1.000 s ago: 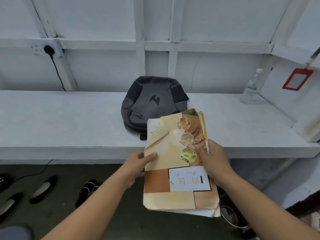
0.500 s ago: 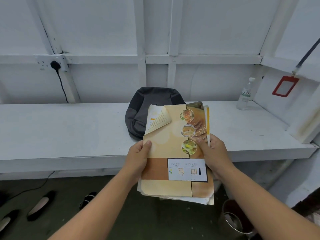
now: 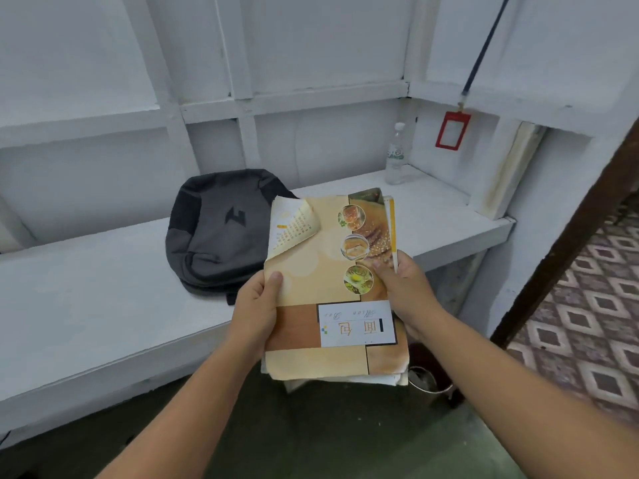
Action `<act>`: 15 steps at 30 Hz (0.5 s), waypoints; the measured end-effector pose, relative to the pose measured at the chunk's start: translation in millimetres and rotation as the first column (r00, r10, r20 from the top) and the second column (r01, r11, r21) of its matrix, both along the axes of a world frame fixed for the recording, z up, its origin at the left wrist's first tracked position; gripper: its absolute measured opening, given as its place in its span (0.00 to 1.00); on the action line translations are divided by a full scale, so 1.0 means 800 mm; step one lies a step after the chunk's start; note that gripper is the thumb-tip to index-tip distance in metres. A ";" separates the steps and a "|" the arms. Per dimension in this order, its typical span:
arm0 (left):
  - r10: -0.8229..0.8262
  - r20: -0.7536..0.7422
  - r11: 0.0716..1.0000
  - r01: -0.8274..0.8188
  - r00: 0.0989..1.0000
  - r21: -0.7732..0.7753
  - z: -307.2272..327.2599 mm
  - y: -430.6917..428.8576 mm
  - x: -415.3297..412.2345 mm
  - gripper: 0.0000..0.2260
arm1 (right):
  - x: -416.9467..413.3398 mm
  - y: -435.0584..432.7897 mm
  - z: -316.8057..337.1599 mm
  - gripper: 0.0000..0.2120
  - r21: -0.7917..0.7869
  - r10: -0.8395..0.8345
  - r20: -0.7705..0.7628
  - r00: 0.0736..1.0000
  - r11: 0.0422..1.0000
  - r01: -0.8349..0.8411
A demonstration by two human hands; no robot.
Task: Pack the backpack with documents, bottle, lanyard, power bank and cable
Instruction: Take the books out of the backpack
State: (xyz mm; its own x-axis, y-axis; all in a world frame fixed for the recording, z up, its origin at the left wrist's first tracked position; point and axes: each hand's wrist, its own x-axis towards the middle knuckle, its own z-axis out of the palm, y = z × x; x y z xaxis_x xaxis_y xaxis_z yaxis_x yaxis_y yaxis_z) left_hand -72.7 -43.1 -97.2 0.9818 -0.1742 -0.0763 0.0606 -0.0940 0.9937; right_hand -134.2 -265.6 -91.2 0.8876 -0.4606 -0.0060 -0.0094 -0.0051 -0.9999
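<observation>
My left hand (image 3: 256, 305) gripped the left edge of the stack of documents (image 3: 325, 264) at centre frame, thumb flat on the top cover and fingers curled underneath. My right hand (image 3: 404, 292) gripped the right edge the same way, with the thumb across the cover beside the lowest of 3 round food pictures. The stack was held in the air between both hands, in front of the white ledge (image 3: 86, 288) and not touching it. The top sheet was a tan and orange cover with a white label, and its upper left corner curled back to show a printed page.

The grey and black backpack (image 3: 221, 229) lay flat on the ledge, left of centre, partly hidden behind the upper left of the stack. From this view I could not tell whether it was zipped.

The clear plastic bottle (image 3: 396, 157) stood upright at the far right end of the ledge, in the upper right of the frame, well apart from the backpack. The lanyard (image 3: 448, 130), a dark strap with a red badge holder, hung against the white wall just right of the bottle.

Patterned floor tiles (image 3: 587, 323) showed at the right edge.
</observation>
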 end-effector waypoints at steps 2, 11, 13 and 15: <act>-0.093 0.001 0.996 0.093 0.996 -0.003 0.000 -0.031 0.004 0.12 | -0.019 -0.023 -0.002 0.05 0.018 -0.094 0.001 0.996 0.995 0.094; -0.434 0.051 0.900 0.435 0.899 -0.008 -0.023 -0.216 -0.005 0.06 | -0.115 -0.162 -0.024 0.07 -0.018 -0.427 0.015 0.904 0.904 0.427; -0.505 0.038 0.863 0.504 0.862 0.037 -0.042 -0.261 -0.015 0.08 | -0.135 -0.193 -0.055 0.06 -0.004 -0.493 -0.009 0.870 0.870 0.492; -0.557 -0.002 0.826 0.555 0.830 0.097 -0.073 -0.302 -0.029 0.10 | -0.150 -0.223 -0.093 0.04 0.032 -0.550 -0.037 0.834 0.834 0.551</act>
State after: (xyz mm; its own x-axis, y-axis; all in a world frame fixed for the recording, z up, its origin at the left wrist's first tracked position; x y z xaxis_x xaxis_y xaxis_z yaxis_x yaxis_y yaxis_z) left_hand -95.5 -284.7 -155.4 0.7225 -0.6849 -0.0949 -0.0541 -0.1927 0.9798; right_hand -254.3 -444.0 -165.6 0.4868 -0.8719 -0.0535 -0.0237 0.0481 -0.9986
